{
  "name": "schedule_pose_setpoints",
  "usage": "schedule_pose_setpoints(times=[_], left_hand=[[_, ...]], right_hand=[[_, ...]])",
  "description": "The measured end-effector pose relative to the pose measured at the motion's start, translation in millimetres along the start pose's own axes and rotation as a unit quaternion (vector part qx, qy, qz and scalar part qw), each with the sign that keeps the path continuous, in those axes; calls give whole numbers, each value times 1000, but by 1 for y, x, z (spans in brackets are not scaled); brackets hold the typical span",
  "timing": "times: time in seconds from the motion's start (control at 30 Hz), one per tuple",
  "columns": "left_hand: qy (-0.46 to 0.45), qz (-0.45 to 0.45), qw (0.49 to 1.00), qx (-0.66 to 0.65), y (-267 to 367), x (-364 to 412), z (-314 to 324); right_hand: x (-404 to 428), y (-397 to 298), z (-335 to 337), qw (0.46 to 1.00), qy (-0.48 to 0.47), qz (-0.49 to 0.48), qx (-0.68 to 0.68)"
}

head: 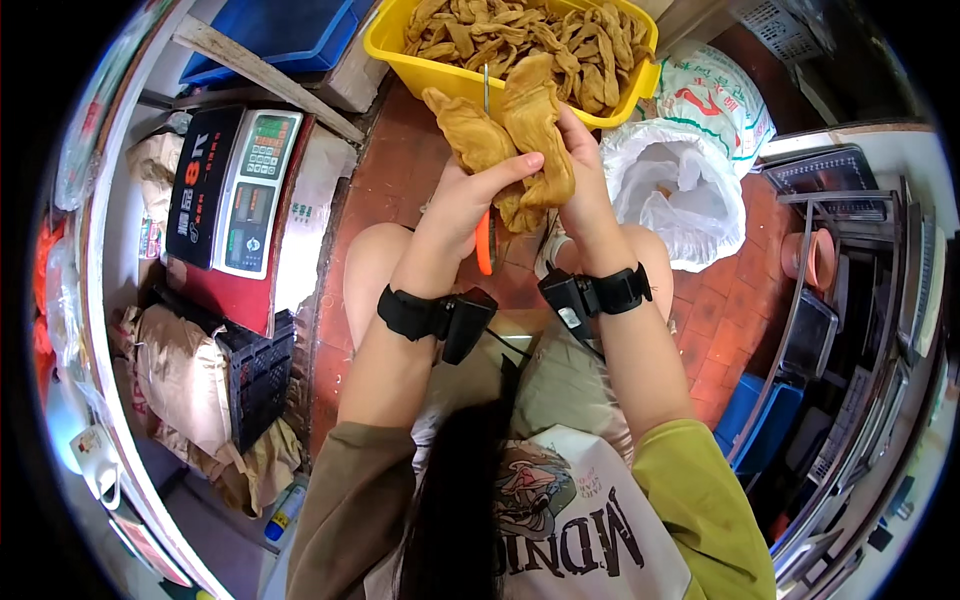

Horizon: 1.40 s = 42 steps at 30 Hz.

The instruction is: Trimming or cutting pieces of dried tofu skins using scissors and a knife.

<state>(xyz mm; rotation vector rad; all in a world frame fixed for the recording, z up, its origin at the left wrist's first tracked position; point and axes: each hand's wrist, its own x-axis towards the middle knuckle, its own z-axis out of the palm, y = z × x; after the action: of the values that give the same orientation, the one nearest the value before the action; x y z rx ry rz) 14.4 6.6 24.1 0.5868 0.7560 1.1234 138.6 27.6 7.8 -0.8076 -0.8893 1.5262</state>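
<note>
Over the floor in front of my knees, both hands hold limp, wrinkled, yellow-brown pieces that look like preserved vegetable. My left hand [465, 195] grips the left piece [474, 135], its thumb pressed across onto the right one. My right hand [583, 180] holds the right piece [536, 112] from its outer side. Whether the two pieces join at the bottom, I cannot tell. A tool with an orange and black handle [484, 244] is also in my left hand; its narrow metal blade [486, 86] shows beyond the left piece. Ahead stands a yellow plastic tub [431, 79] heaped with similar pieces [517, 34].
Right of my hands, an open white plastic bag [630, 180] stands before a printed sack [720, 97]. A digital scale [255, 195] sits on a red board at left, above a black crate [259, 382]. Metal racks [795, 247] line the right. Red tiles [720, 330] cover the floor.
</note>
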Motion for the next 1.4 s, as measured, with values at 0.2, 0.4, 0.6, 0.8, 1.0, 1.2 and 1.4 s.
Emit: schedule_pose_setpoints(times=[0.2, 0.4, 0.6, 0.8, 1.0, 1.2, 1.4], left_hand=[[4, 40, 998, 50, -1, 2, -6], [27, 119, 987, 103, -2, 6, -6], [70, 148, 983, 87, 1, 8, -10], [94, 206, 952, 205, -1, 10, -18], [80, 232, 937, 248, 0, 11, -19], [88, 208, 933, 279, -3, 8, -17], [107, 164, 954, 229, -1, 9, -18]], right_hand=[[3, 0, -11, 954, 54, -181, -233], [1, -12, -8, 967, 116, -156, -162], [-1, -21, -7, 904, 68, -214, -363], [2, -20, -9, 861, 28, -288, -417], [0, -21, -13, 880, 20, -238, -411], [0, -12, -13, 885, 9, -200, -421], [5, -5, -14, 855, 91, -243, -448]])
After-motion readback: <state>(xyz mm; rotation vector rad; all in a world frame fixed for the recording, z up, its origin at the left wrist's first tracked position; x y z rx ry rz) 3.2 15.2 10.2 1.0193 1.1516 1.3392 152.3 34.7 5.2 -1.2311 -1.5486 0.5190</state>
